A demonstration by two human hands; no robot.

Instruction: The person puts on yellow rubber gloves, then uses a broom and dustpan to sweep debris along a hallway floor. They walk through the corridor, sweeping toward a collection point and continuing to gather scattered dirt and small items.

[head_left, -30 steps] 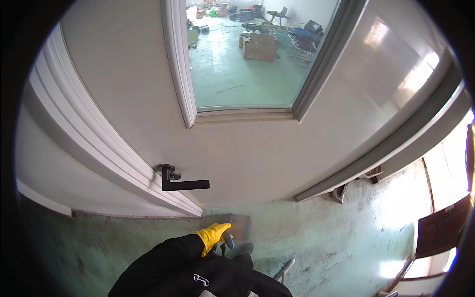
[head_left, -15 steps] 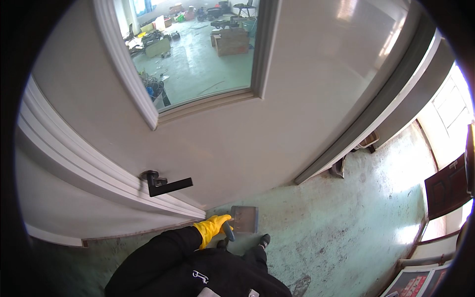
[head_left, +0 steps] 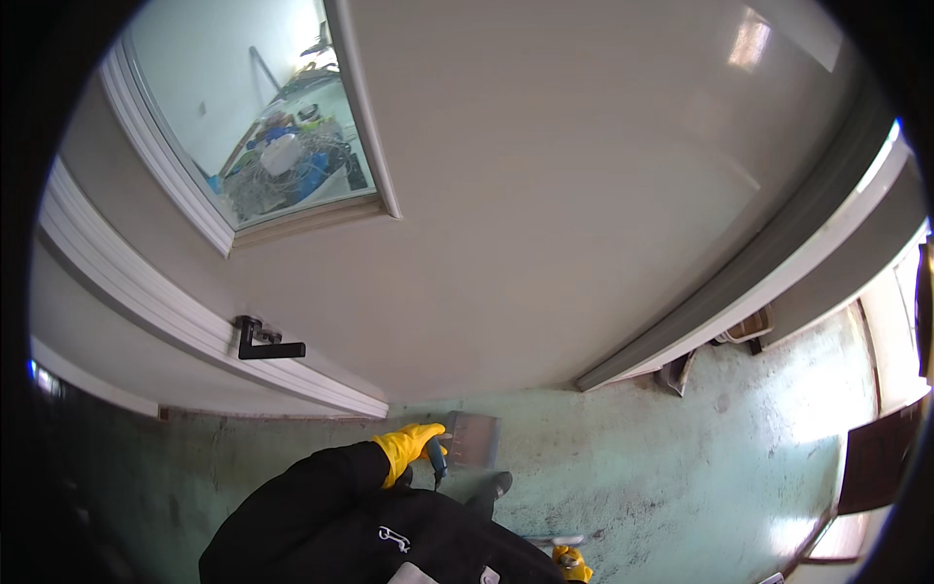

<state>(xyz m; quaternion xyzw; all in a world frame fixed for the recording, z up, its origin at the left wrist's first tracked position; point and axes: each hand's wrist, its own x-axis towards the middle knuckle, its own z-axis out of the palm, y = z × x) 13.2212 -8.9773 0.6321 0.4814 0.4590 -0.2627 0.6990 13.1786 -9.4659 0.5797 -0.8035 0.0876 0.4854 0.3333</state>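
Observation:
My left hand (head_left: 413, 450), in a yellow rubber glove, is closed around the dark blue-grey handle (head_left: 437, 459) of a dustpan. The dustpan's flat, brownish pan (head_left: 474, 440) with a grey rim is low down, just beyond the hand, near the foot of the door. At the bottom edge, my right hand (head_left: 572, 565), also in a yellow glove, is closed around the greyish end of a stick-like handle. A pale narrow bar (head_left: 555, 540) lies right beside it; whether the two are joined cannot be told.
A light grey door (head_left: 486, 292) with a window pane and a black lever handle (head_left: 268, 341) stands in front of me. Green, stained floor (head_left: 623, 457) spreads to the right. A basket-like thing (head_left: 747, 326) is past the door frame, with a dark red panel (head_left: 880, 457) farther right.
My view has shifted, so the door window and lever sit farther left. My right hand has come into view at the bottom. The left hand still grips the dustpan.

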